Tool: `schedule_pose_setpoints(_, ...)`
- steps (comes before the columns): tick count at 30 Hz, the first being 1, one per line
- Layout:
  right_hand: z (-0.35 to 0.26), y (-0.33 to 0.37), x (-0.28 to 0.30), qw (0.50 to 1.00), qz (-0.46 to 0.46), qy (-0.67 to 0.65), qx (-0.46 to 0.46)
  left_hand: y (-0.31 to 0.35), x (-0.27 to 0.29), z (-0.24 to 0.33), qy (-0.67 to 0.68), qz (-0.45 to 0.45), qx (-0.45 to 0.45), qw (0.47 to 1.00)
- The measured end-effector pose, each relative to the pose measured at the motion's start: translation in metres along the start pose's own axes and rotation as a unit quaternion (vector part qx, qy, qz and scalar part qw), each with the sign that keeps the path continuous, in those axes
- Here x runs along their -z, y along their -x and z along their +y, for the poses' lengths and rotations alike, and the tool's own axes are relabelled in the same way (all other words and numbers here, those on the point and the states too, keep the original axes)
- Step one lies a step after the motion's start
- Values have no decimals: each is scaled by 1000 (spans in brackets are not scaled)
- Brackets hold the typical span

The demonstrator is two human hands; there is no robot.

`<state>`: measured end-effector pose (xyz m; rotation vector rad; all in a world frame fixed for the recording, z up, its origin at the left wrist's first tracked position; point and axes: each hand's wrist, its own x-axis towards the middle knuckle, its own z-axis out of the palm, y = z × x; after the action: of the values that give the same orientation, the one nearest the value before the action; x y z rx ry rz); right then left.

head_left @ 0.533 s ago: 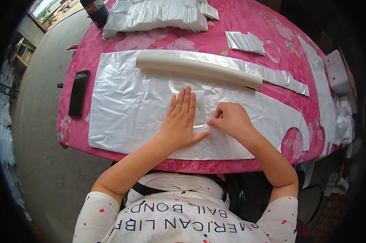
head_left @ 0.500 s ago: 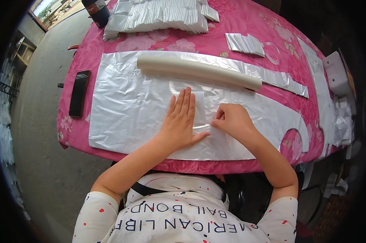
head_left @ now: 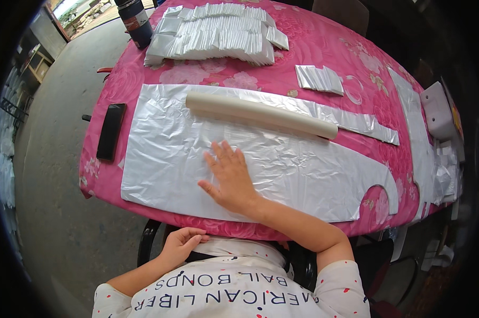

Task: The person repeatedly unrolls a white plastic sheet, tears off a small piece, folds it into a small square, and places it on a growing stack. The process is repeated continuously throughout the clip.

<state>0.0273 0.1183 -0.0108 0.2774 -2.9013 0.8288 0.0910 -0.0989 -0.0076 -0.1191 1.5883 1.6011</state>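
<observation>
White plastic sheeting, crinkled, glossy, notched at right, lay on the table's near side. The right hand (earlier pinching) spread wide over it; the left hand, loosely open, had withdrawn nearer.

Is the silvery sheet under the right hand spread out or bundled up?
Spread out: the sheet lies flat on the pink tablecloth, its long outline showing around the right hand and tube. Whether doubled: cannot tell.

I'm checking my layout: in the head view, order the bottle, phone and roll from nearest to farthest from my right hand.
1. Roll, beyond the right hand.
2. Phone, off to the left.
3. Bottle, at the back left.
</observation>
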Motion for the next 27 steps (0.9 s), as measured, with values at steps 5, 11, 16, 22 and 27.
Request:
schedule_pose_setpoints(5,-60,33,-41,981,-93,-139,100,0,21,-25,23,55,-26,998)
schedule_pose_setpoints(11,-55,36,-20,963,-132,-156,177,-3,8,17,-301,66,-154,939)
schedule_pose_setpoints(16,-6,37,33,959,-132,-82,236,-22,-7,53,-466,52,-366,804)
schedule_pose_setpoints(22,108,10,126,981,122,-143,39,-35,-14,69,-444,67,-378,809)
schedule_pose_setpoints(27,252,-38,187,894,304,-240,-224,-42,-22,65,-447,28,-381,809)
